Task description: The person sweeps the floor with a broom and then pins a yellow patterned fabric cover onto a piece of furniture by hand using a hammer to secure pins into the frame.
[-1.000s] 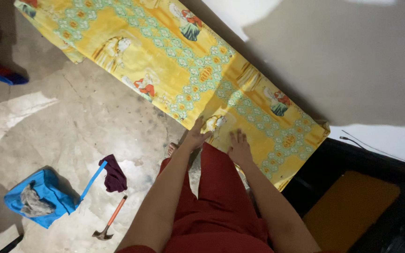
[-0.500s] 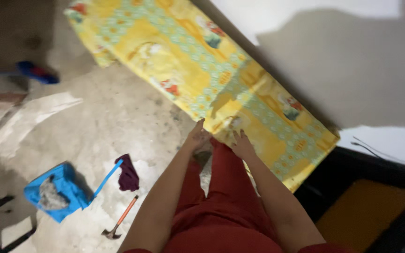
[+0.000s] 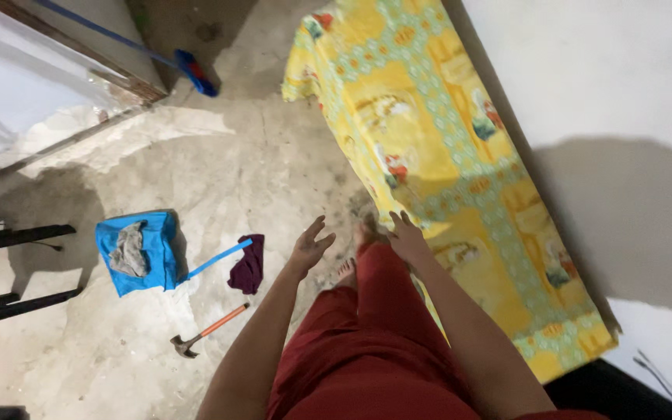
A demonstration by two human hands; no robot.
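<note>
A bare room in what looks like a modest home, though the dim, tilted view leaves that uncertain. A low bed covered by a yellow patterned sheet (image 3: 445, 171) runs along a plain pale wall (image 3: 600, 70). Beside the bed lies a rough, stained concrete floor (image 3: 219, 171), strewn with a blue bag (image 3: 145, 253), a dark purple cloth (image 3: 248, 266) and an orange-handled hammer (image 3: 208, 330). Beyond the bed's far end, a blue-headed broom (image 3: 194, 71) rests by a doorway.

Yellow sheet (image 3: 460, 155) with green floral bands; blue bag (image 3: 145, 253); dark red trousers (image 3: 367, 350)
</note>
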